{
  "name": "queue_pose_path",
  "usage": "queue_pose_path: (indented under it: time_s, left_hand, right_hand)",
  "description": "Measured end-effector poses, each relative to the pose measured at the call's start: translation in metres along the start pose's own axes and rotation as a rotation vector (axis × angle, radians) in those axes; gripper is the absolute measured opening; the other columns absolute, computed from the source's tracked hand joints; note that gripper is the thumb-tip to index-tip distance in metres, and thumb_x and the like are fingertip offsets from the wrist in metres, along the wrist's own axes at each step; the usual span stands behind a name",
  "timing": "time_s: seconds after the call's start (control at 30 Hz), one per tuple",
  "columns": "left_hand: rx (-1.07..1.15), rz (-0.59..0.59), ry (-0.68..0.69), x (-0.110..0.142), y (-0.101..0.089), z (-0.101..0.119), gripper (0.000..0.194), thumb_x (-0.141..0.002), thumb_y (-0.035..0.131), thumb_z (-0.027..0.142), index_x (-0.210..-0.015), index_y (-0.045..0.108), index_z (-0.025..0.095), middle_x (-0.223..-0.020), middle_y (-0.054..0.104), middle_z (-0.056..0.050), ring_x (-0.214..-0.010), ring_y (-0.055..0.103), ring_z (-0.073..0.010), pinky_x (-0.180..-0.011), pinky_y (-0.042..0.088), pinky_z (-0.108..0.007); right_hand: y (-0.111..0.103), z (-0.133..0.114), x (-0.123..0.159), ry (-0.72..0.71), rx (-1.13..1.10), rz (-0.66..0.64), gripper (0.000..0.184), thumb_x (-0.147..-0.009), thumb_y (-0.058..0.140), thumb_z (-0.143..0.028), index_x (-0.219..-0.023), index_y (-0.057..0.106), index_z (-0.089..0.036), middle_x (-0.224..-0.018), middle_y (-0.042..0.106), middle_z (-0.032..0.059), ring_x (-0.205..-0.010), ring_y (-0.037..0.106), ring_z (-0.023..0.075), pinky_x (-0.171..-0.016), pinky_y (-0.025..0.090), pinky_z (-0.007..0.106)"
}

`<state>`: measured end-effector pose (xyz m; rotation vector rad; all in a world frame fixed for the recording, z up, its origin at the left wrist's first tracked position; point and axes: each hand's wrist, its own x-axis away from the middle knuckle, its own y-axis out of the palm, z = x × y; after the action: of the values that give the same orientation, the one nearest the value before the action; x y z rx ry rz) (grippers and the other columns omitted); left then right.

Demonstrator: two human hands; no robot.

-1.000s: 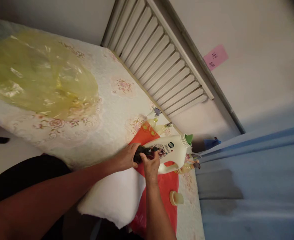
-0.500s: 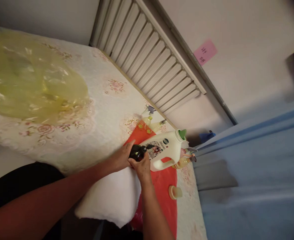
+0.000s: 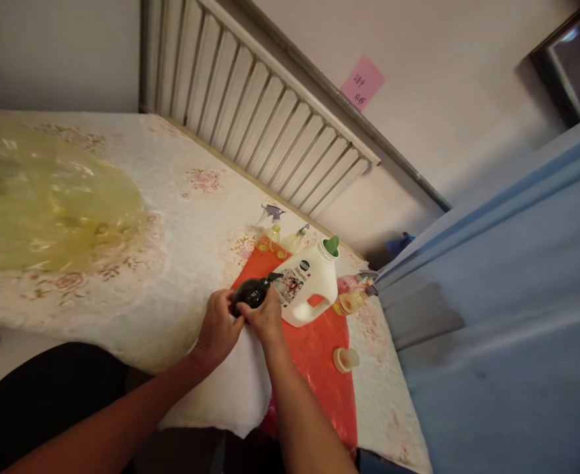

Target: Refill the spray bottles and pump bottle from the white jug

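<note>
While the floral tablecloth (image 3: 185,237) bears a red plastic sheet (image 3: 319,355) and a white handled jug (image 3: 316,280), the left hand (image 3: 219,326) and right hand (image 3: 264,319), both partly curled, grip a dark pump bottle (image 3: 251,293) just beside the jug.

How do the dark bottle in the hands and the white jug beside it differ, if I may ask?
The dark bottle is small and black, while the jug is larger and white. The dark bottle has a dark top; the jug has a green piece at its mouth. The jug has a handle, held by neither hand.
</note>
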<state>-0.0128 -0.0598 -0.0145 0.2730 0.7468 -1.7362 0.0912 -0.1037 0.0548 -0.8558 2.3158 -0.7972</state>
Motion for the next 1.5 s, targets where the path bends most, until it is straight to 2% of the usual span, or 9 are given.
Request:
queue_pose_path:
  time_s: [0.07, 0.2, 0.3, 0.53, 0.7, 0.87, 1.03, 1.27, 1.5]
  left_hand:
    - [-0.044, -0.01, 0.009, 0.014, -0.008, 0.005, 0.033, -0.082, 0.054, 0.012, -0.115, 0.046, 0.014, -0.108, 0.053, -0.013, -0.1, 0.056, -0.0274, -0.088, 0.054, -0.044]
    - [-0.316, -0.332, 0.18, 0.034, -0.021, 0.017, 0.01, -0.087, 0.05, 0.013, -0.094, 0.056, 0.017, -0.097, 0.057, -0.01, -0.096, 0.053, -0.0293, -0.088, 0.048, -0.046]
    - [-0.499, -0.462, 0.212, 0.037, -0.024, 0.025, 0.015, -0.091, 0.047, 0.015, -0.091, 0.062, 0.016, -0.095, 0.061, -0.011, -0.095, 0.052, -0.0305, -0.087, 0.045, -0.047]
    - [-0.553, -0.48, 0.201, 0.035, -0.025, 0.03, 0.019, -0.091, 0.046, 0.015, -0.094, 0.064, 0.016, -0.097, 0.062, -0.011, -0.098, 0.051, -0.0302, -0.088, 0.041, -0.045]
    - [-0.549, -0.45, 0.206, 0.035, -0.025, 0.032, 0.02, -0.092, 0.044, 0.015, -0.091, 0.064, 0.017, -0.095, 0.062, -0.012, -0.095, 0.052, -0.0301, -0.086, 0.042, -0.045]
    - [-0.562, -0.463, 0.236, 0.034, -0.023, 0.027, 0.022, -0.092, 0.044, 0.015, -0.098, 0.065, 0.016, -0.098, 0.065, -0.012, -0.098, 0.055, -0.0303, -0.088, 0.042, -0.045]
    - [-0.571, -0.449, 0.253, 0.03, -0.021, 0.023, 0.022, -0.092, 0.047, 0.019, -0.099, 0.068, 0.016, -0.097, 0.067, -0.013, -0.097, 0.057, -0.0313, -0.087, 0.043, -0.045]
    - [-0.583, -0.446, 0.314, 0.028, -0.023, 0.027, 0.022, -0.093, 0.044, 0.02, -0.087, 0.065, 0.018, -0.092, 0.064, -0.011, -0.093, 0.056, -0.0296, -0.085, 0.043, -0.044]
    - [-0.615, -0.457, 0.306, 0.028, -0.02, 0.024, 0.022, -0.094, 0.043, 0.021, -0.088, 0.064, 0.019, -0.092, 0.064, -0.01, -0.093, 0.057, -0.029, -0.086, 0.043, -0.043]
  right_hand:
    - [0.002, 0.002, 0.0, -0.009, 0.012, 0.014, 0.068, -0.056, 0.084, -0.03, -0.118, 0.058, -0.018, -0.115, 0.068, 0.0102, -0.111, 0.064, 0.0304, -0.101, 0.049, 0.044]
    - [0.004, 0.004, 0.0, -0.043, 0.002, 0.04, 0.069, -0.057, 0.083, -0.032, -0.12, 0.057, -0.018, -0.115, 0.068, 0.0109, -0.112, 0.064, 0.031, -0.102, 0.049, 0.044]
    - [0.005, 0.006, 0.0, -0.054, -0.002, 0.046, 0.072, -0.057, 0.082, -0.031, -0.122, 0.056, -0.016, -0.118, 0.067, 0.0127, -0.114, 0.063, 0.0314, -0.104, 0.048, 0.044]
    - [0.003, 0.005, 0.002, -0.06, -0.018, 0.049, 0.07, -0.056, 0.081, -0.031, -0.121, 0.057, -0.017, -0.117, 0.068, 0.0122, -0.115, 0.063, 0.0318, -0.104, 0.048, 0.045]
    - [-0.012, -0.024, 0.0, -0.06, -0.041, 0.076, 0.068, -0.06, 0.079, -0.031, -0.123, 0.057, -0.013, -0.119, 0.066, 0.0158, -0.116, 0.061, 0.0334, -0.104, 0.047, 0.046]
    - [-0.048, -0.047, 0.008, -0.135, -0.103, 0.03, 0.068, -0.058, 0.083, -0.034, -0.12, 0.061, -0.017, -0.115, 0.068, 0.0125, -0.112, 0.063, 0.0327, -0.101, 0.05, 0.045]
    - [-0.096, -0.035, 0.033, -0.11, -0.193, 0.002, 0.063, -0.055, 0.086, -0.034, -0.112, 0.065, -0.02, -0.107, 0.071, 0.0071, -0.104, 0.067, 0.0292, -0.096, 0.053, 0.042]
    - [-0.177, 0.016, 0.055, 0.014, -0.208, 0.042, 0.059, -0.056, 0.084, -0.028, -0.112, 0.067, -0.021, -0.105, 0.075, 0.0048, -0.094, 0.071, 0.0264, -0.085, 0.058, 0.038]
    - [-0.235, 0.095, 0.043, 0.176, -0.07, 0.203, 0.052, -0.057, 0.08, -0.031, -0.106, 0.067, -0.019, -0.096, 0.077, 0.0065, -0.089, 0.073, 0.0278, -0.082, 0.058, 0.039]
